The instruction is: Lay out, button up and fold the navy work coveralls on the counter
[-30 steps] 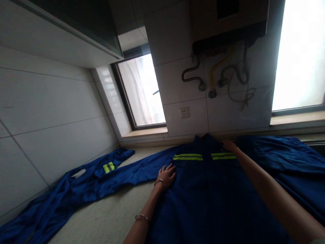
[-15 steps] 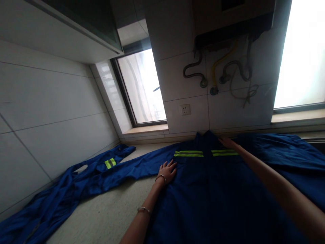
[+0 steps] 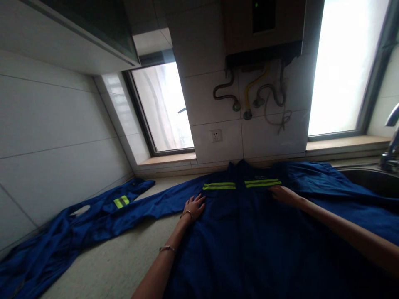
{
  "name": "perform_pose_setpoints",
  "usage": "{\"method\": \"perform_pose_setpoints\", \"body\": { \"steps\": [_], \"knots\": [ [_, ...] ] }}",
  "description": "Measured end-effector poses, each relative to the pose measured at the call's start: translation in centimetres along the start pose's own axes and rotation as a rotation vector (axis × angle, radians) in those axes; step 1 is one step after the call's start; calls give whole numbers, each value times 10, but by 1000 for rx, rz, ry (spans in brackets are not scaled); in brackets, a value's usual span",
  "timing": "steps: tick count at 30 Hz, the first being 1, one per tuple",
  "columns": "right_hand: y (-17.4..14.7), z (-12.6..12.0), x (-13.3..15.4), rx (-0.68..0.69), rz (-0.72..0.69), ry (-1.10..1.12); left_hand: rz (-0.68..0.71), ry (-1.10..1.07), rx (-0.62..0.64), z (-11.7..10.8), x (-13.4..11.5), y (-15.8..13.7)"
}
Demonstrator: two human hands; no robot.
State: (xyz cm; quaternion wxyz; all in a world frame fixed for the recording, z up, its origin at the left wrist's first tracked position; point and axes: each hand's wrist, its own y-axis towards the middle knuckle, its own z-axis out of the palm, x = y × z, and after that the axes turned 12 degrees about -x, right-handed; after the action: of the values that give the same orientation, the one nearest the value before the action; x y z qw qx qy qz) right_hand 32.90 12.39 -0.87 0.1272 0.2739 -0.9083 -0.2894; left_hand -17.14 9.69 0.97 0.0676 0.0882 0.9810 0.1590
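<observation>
A dark blue work jacket [image 3: 249, 236] lies spread front side up on the counter, with yellow-green reflective strips across its chest. My left hand [image 3: 193, 207] rests flat on the jacket's left edge near the armpit, fingers spread. At the right end of the other strip, my right hand [image 3: 284, 195] has its fingers curled together on the chest cloth; the fingertips are partly hidden. One sleeve [image 3: 168, 201] stretches left to more crumpled blue cloth [image 3: 77, 232] with a reflective patch [image 3: 121, 202]. The other sleeve side [image 3: 314, 178] bunches toward the sink.
The pale speckled counter [image 3: 115, 257] runs along a tiled wall with a socket [image 3: 216, 135]. A water heater [image 3: 264, 29] with pipes hangs above. A sink [image 3: 361, 176] with a tap [image 3: 389, 155] is at right. A cabinet [image 3: 75, 37] overhangs the upper left.
My right hand has moved down from beside the collar to the strip's lower right end, and its fingers have curled. My left hand stays on the jacket. The view has turned right, showing the sink.
</observation>
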Motion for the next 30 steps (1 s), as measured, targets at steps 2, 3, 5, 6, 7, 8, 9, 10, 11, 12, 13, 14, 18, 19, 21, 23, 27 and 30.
{"method": "perform_pose_setpoints", "body": {
  "steps": [2, 3, 5, 6, 7, 8, 9, 10, 11, 12, 13, 14, 18, 19, 21, 23, 27, 30],
  "knots": [
    [-5, 2, 5, 2, 11, -58, 1, 1, -3, 0, 0, -1],
    [-5, 2, 7, -7, 26, -84, 3, 1, -4, -1, -1, -1],
    [-3, 2, 11, -31, 56, -105, 2, 2, -2, -2, -2, -1],
    [-2, 2, 12, -45, 76, -106, 2, 5, 1, -3, -2, -1],
    [-1, 2, 13, -61, 102, -104, 2, 7, 3, -3, -3, -2],
    [-1, 3, 14, -82, 137, -102, 2, 9, 5, -4, -3, -2],
    [0, 4, 14, -107, 177, -97, 2, 11, 4, -5, -3, -2],
    [0, 5, 13, -133, 216, -87, -1, 11, 1, -5, -4, -2],
    [-1, 6, 13, -154, 245, -68, -3, 10, 0, -6, -4, -2],
    [-1, 8, 12, -167, 260, -44, -8, 8, 0, -6, -5, -2],
    [-2, 9, 11, -172, 262, -18, -11, 5, 2, -6, -5, -2],
    [-3, 10, 10, -171, 258, 5, -12, 2, 1, -6, -5, -2],
    [-5, 10, 9, -154, 242, 57, -11, 5, -9, -5, -5, -2],
    [-5, 9, 9, -149, 231, 68, -9, 7, -10, -5, -4, -2],
    [-5, 8, 10, -143, 197, 85, -3, 8, -11, -4, -4, -1],
    [-4, 8, 11, -142, 176, 95, -3, 9, -11, -4, -3, -1],
    [-4, 7, 12, -134, 170, 97, -15, 18, 4, -4, -5, 0],
    [-3, 6, 12, -129, 136, 90, -17, 15, 8, -4, -6, 0]
  ]
}}
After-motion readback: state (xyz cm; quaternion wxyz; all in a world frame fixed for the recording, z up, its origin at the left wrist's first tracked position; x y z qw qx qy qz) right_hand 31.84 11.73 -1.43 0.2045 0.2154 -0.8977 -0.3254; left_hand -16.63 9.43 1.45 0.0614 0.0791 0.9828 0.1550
